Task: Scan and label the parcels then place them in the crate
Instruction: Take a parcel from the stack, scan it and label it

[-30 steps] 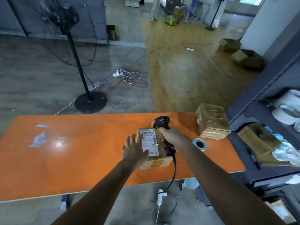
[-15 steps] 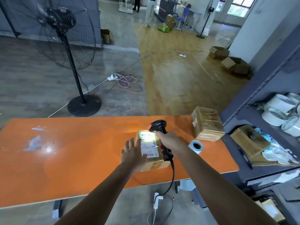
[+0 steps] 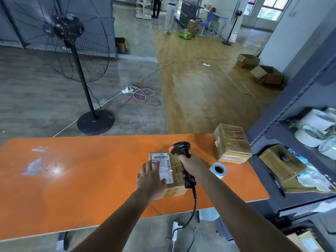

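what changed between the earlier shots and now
The glow on the shipping label from half a second ago is gone. Nothing taken up or let go: right hand still grips the barcode scanner, left hand still lies flat on the parcel. The second parcel and label roll are unmoved.

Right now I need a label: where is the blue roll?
Head view, right side: the label roll sits on the orange table, between the right hand and the taped parcel.

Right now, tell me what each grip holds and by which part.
The right grip holds the scanner by its handle. The left grip rests flat on the parcel, fingers straight, holding nothing.
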The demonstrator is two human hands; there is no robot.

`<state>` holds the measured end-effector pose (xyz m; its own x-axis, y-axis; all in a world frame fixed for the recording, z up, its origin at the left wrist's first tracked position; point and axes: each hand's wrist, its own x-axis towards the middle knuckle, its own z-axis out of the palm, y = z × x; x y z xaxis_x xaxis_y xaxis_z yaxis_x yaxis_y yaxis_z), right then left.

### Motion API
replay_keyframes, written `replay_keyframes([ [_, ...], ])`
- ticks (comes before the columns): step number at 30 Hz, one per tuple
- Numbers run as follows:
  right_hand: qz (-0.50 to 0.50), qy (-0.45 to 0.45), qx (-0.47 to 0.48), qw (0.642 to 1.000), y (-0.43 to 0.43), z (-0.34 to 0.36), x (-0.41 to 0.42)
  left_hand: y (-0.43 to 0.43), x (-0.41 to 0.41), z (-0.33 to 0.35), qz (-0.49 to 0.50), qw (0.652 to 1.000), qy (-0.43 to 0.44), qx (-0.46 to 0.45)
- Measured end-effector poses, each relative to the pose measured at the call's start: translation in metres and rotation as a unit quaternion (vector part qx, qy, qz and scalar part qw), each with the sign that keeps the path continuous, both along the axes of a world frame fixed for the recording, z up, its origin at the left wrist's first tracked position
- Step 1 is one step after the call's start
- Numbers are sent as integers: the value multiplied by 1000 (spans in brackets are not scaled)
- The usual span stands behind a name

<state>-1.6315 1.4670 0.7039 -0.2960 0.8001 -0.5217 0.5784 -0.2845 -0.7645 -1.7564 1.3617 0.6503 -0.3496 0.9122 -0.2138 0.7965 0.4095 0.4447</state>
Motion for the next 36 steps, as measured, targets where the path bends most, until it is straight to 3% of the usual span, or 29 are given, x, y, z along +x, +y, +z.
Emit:
replay_keyframes([
  [9,-19,-52,5,998,44,-50,46,30,20,-3,-1,999,33,-16],
  [21,78,-153,24,985,82,-125,67,73,66,-4,-17,997,68,-32],
  [29,89,-139,42,985,88,-128,78,84,89,-10,-28,997,62,-33],
  [32,88,-145,111,979,90,-115,88,88,96,-12,-37,996,66,-35],
  [36,95,-226,229,942,97,-107,107,93,110,-13,-48,997,57,-36],
])
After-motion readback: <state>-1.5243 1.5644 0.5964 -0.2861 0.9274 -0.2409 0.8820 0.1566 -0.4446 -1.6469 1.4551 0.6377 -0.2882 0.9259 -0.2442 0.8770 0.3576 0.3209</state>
